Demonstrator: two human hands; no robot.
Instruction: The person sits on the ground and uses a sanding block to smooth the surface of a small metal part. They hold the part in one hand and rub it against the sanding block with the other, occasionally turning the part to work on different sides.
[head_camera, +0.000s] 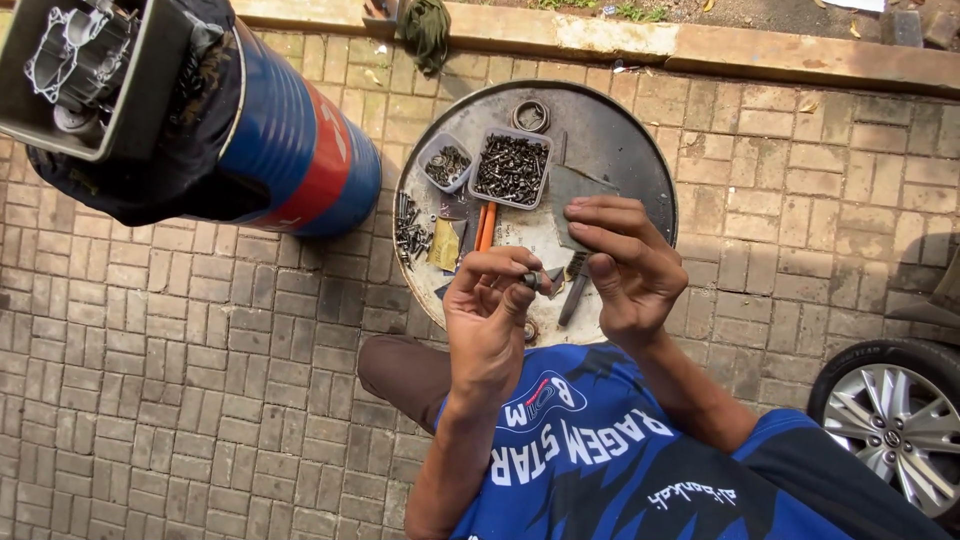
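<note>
Holding one bolt (531, 281), two tubs (512, 167) nearby

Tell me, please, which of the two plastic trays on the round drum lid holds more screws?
The larger tray, the one nearer the rubber ring. It is heaped with dark screws, whereas the smaller tray beside it holds only a thin scatter.

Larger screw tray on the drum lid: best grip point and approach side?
Probably the larger screw tray by its near short rim, coming from the person's side. It lies flat on the drum lid; the smaller tray crowds its left, and the right hand hovers nearby.
</note>
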